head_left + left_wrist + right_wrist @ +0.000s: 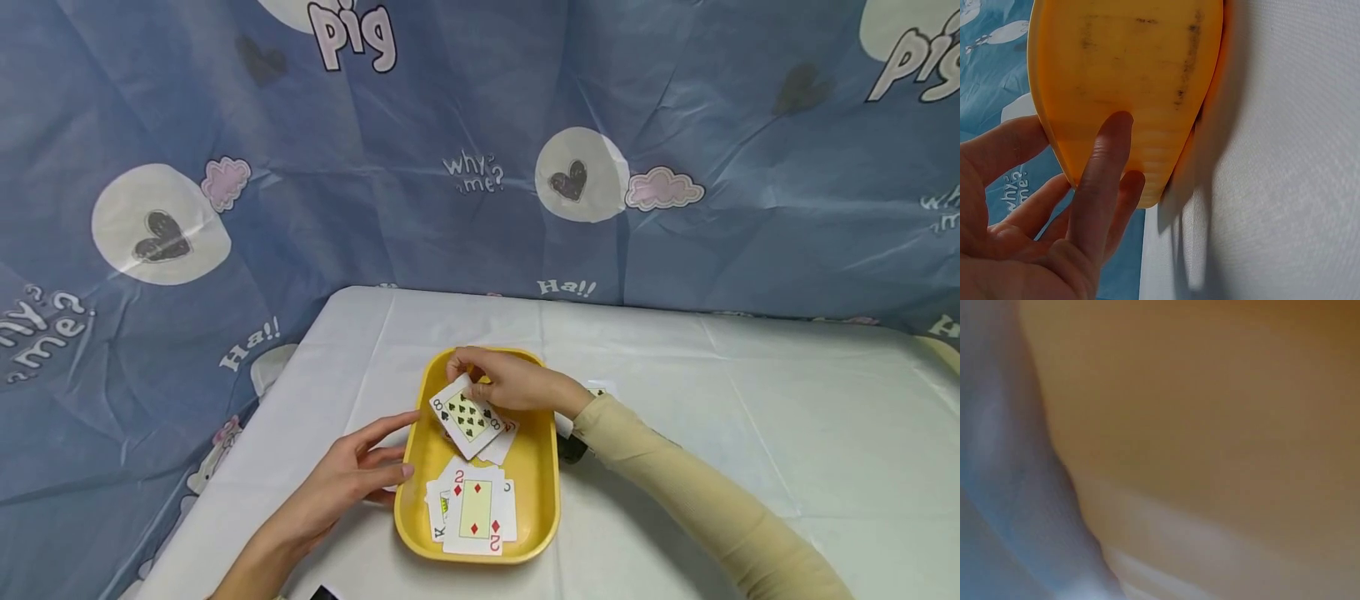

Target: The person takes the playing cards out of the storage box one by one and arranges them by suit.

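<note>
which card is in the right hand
The eight of spades, pinched by the right hand; no hand holds the two of diamonds or the king beneath it.

yellow tray (536, 475), oblong with rounded corners, left hand (348, 475) touching its side, two of diamonds (475, 510) face up on overlapping cards (510, 510) inside, eight of spades (467, 418) askew, face up, pinched by right hand (513, 381)

Near end of yellow tray (536, 475) is open to entry from above; far end's blocked by R hand (517, 383), L wall by L fingers (386, 427). Sleeve (682, 487) bars R approach, w/ black obj. (572, 450) just beside tray. Tabletop (832, 400) past sleeve has room; printed cloth (480, 225) walls off back.
</note>
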Demonstrator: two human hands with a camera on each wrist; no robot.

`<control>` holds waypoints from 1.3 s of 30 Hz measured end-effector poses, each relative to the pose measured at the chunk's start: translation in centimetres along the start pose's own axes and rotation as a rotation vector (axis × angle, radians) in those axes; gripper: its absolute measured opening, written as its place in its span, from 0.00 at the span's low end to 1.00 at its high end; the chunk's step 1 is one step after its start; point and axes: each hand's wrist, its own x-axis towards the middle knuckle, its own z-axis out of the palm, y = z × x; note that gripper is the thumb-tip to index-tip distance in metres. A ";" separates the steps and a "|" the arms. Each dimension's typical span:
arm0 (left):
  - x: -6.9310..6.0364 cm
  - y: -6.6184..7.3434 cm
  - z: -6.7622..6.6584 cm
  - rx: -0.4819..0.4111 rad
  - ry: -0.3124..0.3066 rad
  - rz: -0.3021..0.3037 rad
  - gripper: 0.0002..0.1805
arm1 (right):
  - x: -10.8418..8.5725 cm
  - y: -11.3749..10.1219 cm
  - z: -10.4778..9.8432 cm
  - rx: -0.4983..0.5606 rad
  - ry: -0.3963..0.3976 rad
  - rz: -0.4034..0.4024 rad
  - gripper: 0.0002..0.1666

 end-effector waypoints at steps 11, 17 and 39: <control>0.3 0.0 0.3 0.005 0.021 -0.017 0.36 | -0.7 -0.3 -0.1 0.190 0.343 0.016 0.11; 0.2 0.0 0.3 0.004 0.019 -0.020 0.36 | -1.8 -2.5 -0.5 0.261 0.584 -0.064 0.13; 0.1 0.0 0.0 -0.001 0.000 -0.007 0.36 | -6.7 0.6 -2.7 0.402 0.877 0.005 0.17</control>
